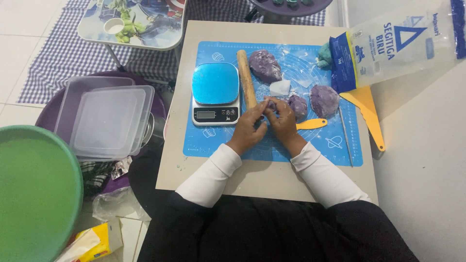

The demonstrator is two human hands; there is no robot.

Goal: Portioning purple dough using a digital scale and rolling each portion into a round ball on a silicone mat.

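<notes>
My left hand (249, 127) and my right hand (281, 121) meet over the blue baking mat (272, 150), both pinching one small piece of purple dough (270, 103) between their fingertips. Just right of my right hand lies another small purple dough lump (298, 106). A bigger purple lump (324, 100) sits further right, and a third (265, 66) lies at the mat's far side. A wooden rolling pin (246, 79) lies lengthwise just beyond my left hand.
A digital kitchen scale (215, 92) with a blue top stands left of the rolling pin. A yellow scraper (370, 114), a yellow handle (311, 124), a flour bag (388, 46) and a white block (280, 88) lie right. Clear plastic containers (107, 119) and a green tub (34, 189) sit left.
</notes>
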